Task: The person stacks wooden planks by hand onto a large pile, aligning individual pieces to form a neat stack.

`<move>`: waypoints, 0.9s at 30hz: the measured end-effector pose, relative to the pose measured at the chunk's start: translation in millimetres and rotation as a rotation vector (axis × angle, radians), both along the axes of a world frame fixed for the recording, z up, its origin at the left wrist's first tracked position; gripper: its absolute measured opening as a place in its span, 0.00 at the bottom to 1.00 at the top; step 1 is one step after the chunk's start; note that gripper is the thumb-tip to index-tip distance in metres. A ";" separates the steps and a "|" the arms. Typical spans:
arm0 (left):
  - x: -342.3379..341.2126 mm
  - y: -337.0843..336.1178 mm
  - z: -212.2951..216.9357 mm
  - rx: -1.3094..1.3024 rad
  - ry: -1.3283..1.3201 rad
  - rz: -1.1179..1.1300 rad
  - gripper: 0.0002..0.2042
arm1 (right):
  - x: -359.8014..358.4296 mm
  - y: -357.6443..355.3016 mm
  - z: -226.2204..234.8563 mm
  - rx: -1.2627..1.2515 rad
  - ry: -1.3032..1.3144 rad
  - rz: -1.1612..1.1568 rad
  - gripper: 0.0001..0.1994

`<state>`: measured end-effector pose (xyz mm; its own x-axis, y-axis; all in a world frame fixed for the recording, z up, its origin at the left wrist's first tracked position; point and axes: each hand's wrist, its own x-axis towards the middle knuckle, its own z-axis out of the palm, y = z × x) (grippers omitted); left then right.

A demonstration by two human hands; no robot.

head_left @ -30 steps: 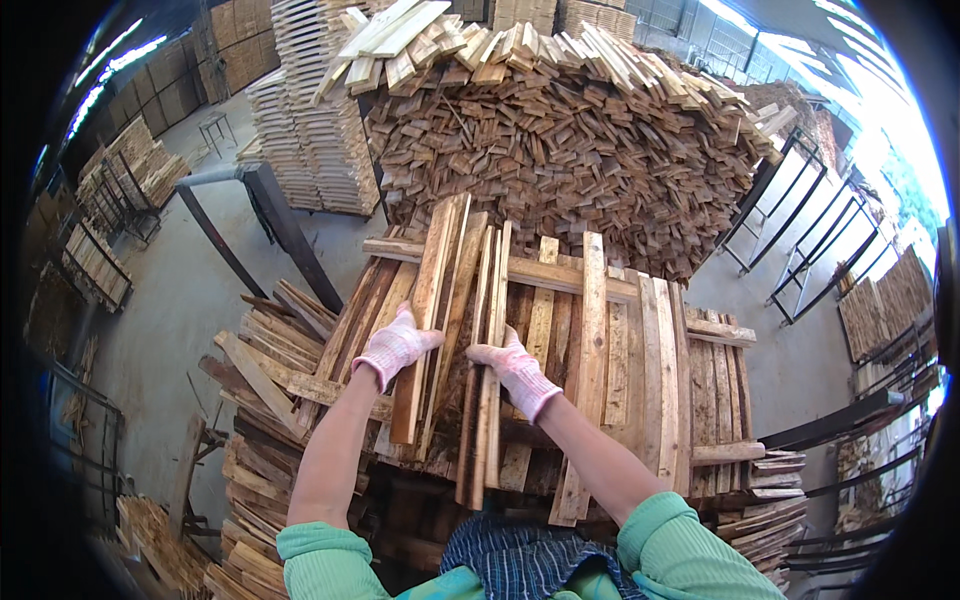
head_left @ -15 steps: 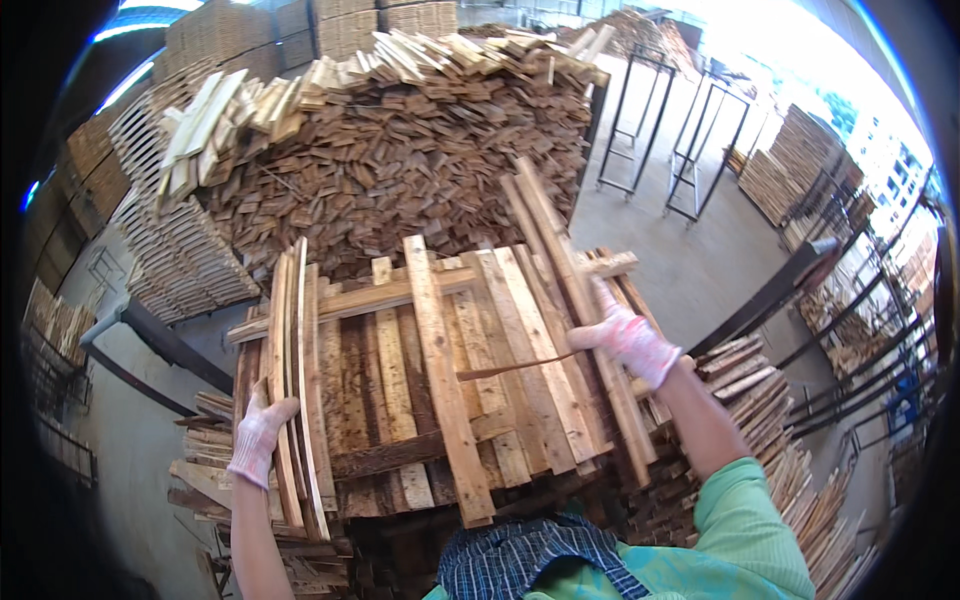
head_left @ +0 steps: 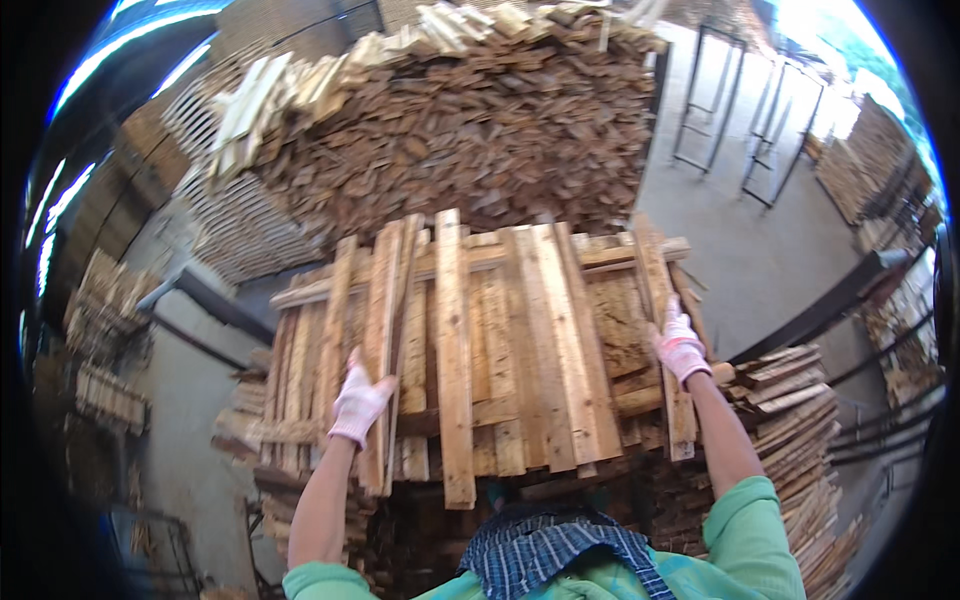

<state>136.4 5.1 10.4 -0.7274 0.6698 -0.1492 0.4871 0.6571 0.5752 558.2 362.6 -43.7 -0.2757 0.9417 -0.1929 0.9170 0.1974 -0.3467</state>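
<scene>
My left hand [head_left: 361,400], in a pale pink-and-white knit glove, is closed around the edge of a few narrow wooden boards [head_left: 386,340] left of the middle of a layer of boards. My right hand [head_left: 681,345], gloved alike, grips the edge of a wooden board [head_left: 655,290] near the layer's right end. Between the hands, several light, rough boards lie side by side, pointing away from me. They rest across a wooden crosspiece [head_left: 480,258] at the far side. One longer board [head_left: 453,370] juts out toward me.
Stacked wood strips [head_left: 790,400] flank the layer on the right. Dark metal bars [head_left: 830,305] slant in from that side, another bar [head_left: 225,305] from the left. Ahead rises a large heap of short wood pieces [head_left: 470,130]. Metal frame racks [head_left: 710,100] stand on the concrete floor.
My left hand has brought its boards inward, toward the middle of the layer. The right hand's board now lies farther out at the right end. The whole view has shifted.
</scene>
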 end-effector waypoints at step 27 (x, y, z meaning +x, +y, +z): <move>-81.4 -42.8 31.5 -0.299 -0.103 0.113 0.53 | -344.7 -244.4 143.5 -0.788 1.268 0.118 0.32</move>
<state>55.0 -37.7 41.9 -0.7654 0.5013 -0.4036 0.3511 0.8508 0.3909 213.5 118.2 99.8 -0.7094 0.6735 -0.2078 -0.0740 -0.3644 -0.9283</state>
